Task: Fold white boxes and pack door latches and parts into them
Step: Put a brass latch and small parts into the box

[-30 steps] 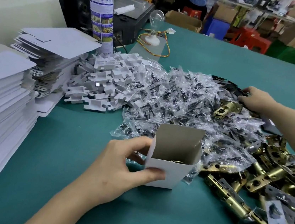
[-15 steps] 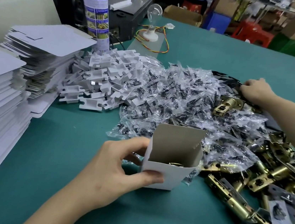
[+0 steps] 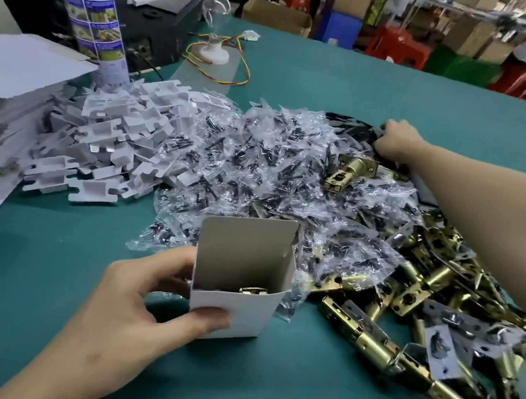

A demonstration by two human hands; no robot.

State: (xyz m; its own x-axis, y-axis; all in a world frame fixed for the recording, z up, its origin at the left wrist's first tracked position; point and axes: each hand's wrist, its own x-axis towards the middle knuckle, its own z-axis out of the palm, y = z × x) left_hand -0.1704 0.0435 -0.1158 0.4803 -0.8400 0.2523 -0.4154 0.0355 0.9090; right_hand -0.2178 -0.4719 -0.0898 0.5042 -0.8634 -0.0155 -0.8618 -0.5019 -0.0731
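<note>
An open white box (image 3: 234,312) stands upright on the green table, and a brass part shows inside it. My left hand (image 3: 142,304) grips the box from the left, thumb on its front face and fingers behind. My right hand (image 3: 398,139) reaches to the far edge of the pile of clear screw bags (image 3: 258,172), fingers curled down on dark pieces there; what it holds is hidden. One brass latch (image 3: 351,172) lies on top of the bags. A heap of brass latches (image 3: 424,302) lies at the right.
Flat white box blanks (image 3: 11,75) are stacked at the left. White plastic inserts (image 3: 110,140) are piled beside them. A tall spray can (image 3: 89,12) and a bulb on a wired base (image 3: 214,34) stand at the back. Bare green table (image 3: 232,388) lies in front.
My right hand has stayed at the far edge of the bag pile, shifting only slightly. My left hand keeps its grip on the box. The view has tilted and moved a little closer.
</note>
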